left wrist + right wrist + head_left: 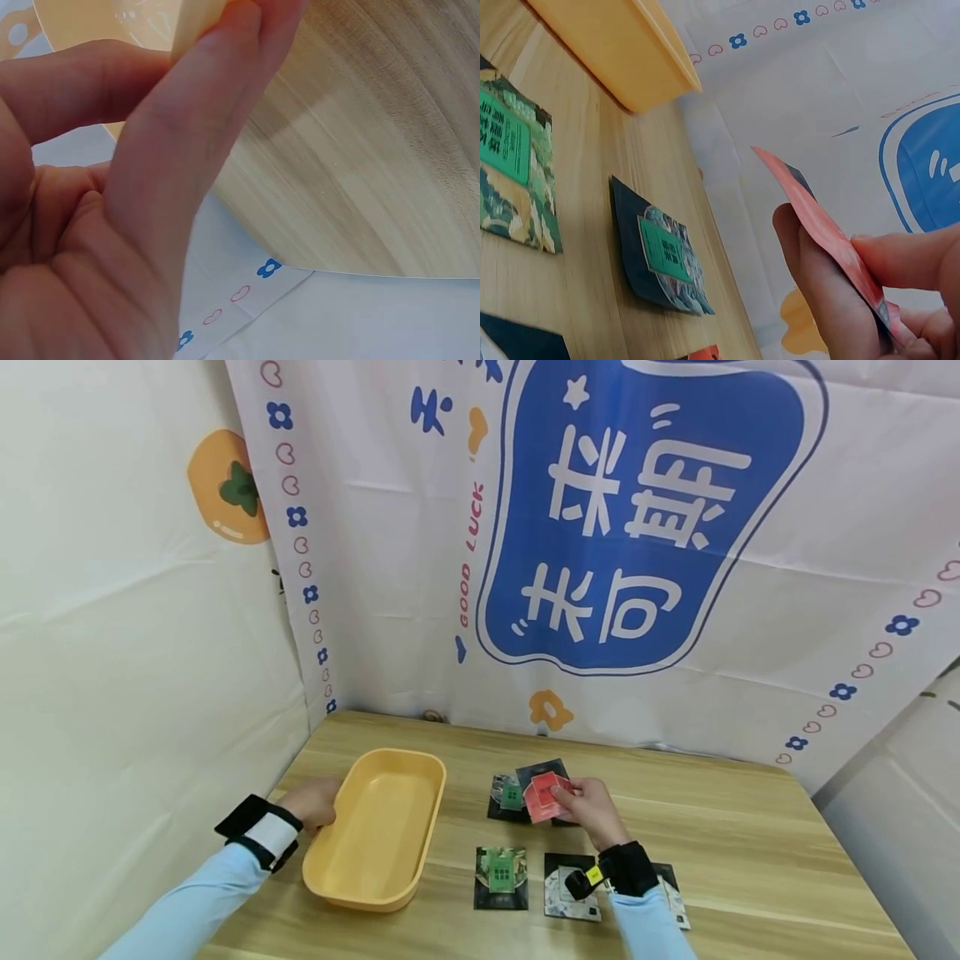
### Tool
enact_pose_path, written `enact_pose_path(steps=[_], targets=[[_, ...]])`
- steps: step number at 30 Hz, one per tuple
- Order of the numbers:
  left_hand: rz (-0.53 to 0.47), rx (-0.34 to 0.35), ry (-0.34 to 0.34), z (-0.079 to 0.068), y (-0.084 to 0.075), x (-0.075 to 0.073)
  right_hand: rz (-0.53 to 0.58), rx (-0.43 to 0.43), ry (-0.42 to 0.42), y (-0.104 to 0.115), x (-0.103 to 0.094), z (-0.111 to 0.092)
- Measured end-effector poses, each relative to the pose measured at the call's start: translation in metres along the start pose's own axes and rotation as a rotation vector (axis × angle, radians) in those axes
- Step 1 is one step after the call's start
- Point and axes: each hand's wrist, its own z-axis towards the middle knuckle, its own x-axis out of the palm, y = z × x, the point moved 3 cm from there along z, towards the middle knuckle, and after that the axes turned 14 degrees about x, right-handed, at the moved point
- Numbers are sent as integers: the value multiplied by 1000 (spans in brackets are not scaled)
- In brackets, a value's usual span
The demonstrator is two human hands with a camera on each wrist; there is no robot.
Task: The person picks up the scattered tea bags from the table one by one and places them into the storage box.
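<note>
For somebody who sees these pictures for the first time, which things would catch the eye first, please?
Probably the big blue emblem with white characters, on the cloth hanging behind the table. Next, the yellow tub on the table's left side, its rim held by the left hand. Then the red-and-black packet that the right hand holds above the table.

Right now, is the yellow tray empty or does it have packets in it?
Empty: the yellow tray shows a bare floor in the head view; the left hand grips its rim.
</note>
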Motion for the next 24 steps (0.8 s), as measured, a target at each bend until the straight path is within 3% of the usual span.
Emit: enact_pose_path(steps=[13,24], targets=[[28,-13,-1,-3,0,-1,-6,-50,80,9,29,-1],[53,17,-13,2,1,1,-10,-72,131,16,49,0]])
